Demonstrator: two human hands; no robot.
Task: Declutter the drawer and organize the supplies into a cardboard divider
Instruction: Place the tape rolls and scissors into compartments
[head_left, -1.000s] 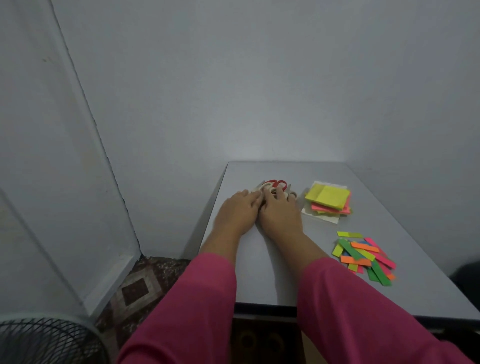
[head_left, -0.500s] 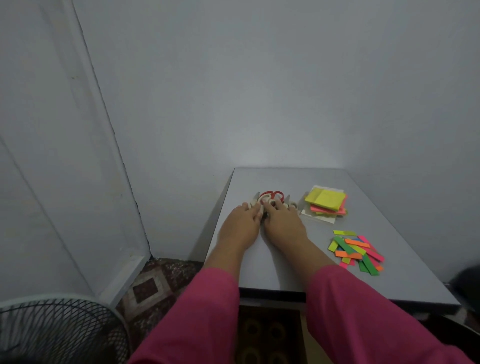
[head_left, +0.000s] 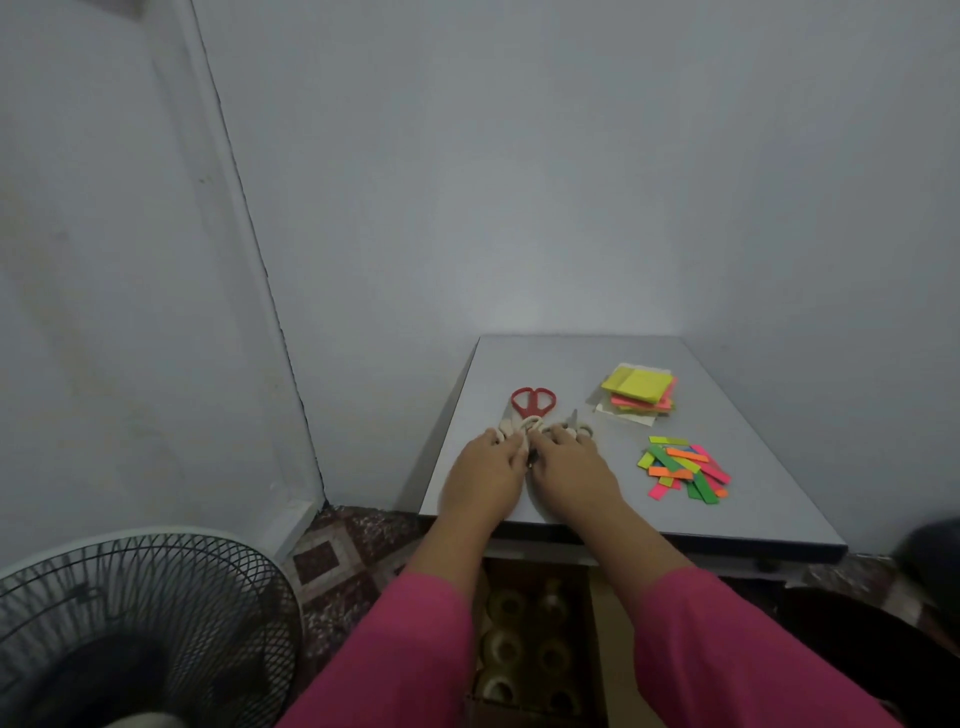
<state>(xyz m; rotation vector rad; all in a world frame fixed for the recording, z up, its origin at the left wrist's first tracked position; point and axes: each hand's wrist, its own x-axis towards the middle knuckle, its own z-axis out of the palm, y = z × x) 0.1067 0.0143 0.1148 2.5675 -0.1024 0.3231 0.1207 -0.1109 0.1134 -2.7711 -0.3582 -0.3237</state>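
A smooth, matt grey table top (head_left: 613, 364) is being shown, with a faint sheen near its far edge. Glossy red plastic is being displayed by the handles of the scissors (head_left: 533, 401); beside them, pale matt plastic handles (head_left: 519, 427) and a dull metal blade tip (head_left: 573, 417) are being partly covered. Matt paper is being presented by the stack of sticky notes (head_left: 640, 387) and by the loose coloured strips (head_left: 683, 470). Soft pink cloth is being worn as sleeves (head_left: 415, 649). Thin dark wire is being seen in the fan grille (head_left: 145, 613). Glossy tape rolls (head_left: 506, 605) are lying in a matt cardboard box (head_left: 597, 654).
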